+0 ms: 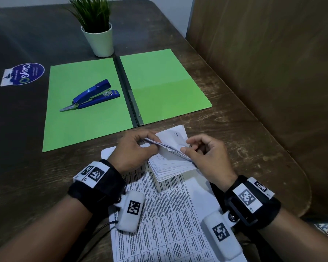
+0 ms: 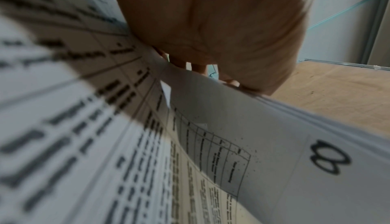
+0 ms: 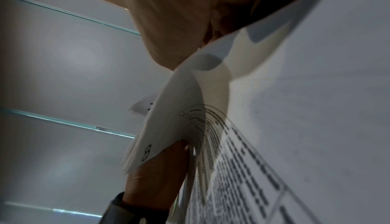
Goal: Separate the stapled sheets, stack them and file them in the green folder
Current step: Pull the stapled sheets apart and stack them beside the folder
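Gripping stapled sheets — left hand, right hand; green folder open.

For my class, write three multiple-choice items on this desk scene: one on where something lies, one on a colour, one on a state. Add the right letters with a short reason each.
1. Where does the blue metal stapler lie?
A. on the open green paper folder's left half
B. beside the white plant pot
C. on the printed sheets

2. What colour is the plant pot?
A. black
B. white
C. red

3. What is the state of the folder?
A. closed
B. standing upright
C. lying open and flat

Answers: 1 A, the stapler rests on the left leaf; 2 B, the pot is plainly white; 3 C, both leaves lie spread on the brown wooden table while the left hand and right hand grip the white stapled bundle.
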Motion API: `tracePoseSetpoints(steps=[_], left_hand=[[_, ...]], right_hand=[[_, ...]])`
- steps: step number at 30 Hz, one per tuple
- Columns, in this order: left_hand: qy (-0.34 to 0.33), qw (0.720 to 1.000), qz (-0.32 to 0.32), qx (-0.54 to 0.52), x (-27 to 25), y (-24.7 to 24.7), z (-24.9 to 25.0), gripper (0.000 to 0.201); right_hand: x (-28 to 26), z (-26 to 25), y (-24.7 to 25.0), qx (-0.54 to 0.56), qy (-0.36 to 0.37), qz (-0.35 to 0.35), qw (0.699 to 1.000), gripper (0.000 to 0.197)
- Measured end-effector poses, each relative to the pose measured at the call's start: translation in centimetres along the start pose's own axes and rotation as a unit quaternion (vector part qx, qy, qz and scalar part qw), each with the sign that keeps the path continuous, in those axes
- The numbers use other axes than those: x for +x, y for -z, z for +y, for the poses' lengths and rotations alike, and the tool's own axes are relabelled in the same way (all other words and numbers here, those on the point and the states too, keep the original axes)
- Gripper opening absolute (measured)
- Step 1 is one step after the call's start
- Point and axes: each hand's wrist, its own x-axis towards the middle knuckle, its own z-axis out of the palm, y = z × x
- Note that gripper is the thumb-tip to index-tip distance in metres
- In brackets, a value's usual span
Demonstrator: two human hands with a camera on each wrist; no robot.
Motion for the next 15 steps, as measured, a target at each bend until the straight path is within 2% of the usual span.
tracePoseSetpoints(steps=[4, 10, 15], left_hand=[[0.002, 1.0, -0.002, -0.004, 0.04, 0.05, 0.0, 0.016], [0.005, 1.0, 0.003, 0.009, 0.05, 0.04, -0.05, 0.015], [-0.001, 1.0, -0.002, 0.024, 0.1, 0.26, -0.34, 0.031]], right_hand=[[0.28, 0.11, 0.01, 0.001, -0.01, -0.006, 1.0, 0.02], [0.95, 0.66, 0.36, -0.068, 0.035, -0.014, 0.997, 0.014], [0.59, 0.83, 0.31, -0.068, 0.054, -0.031, 0.996, 0.023]])
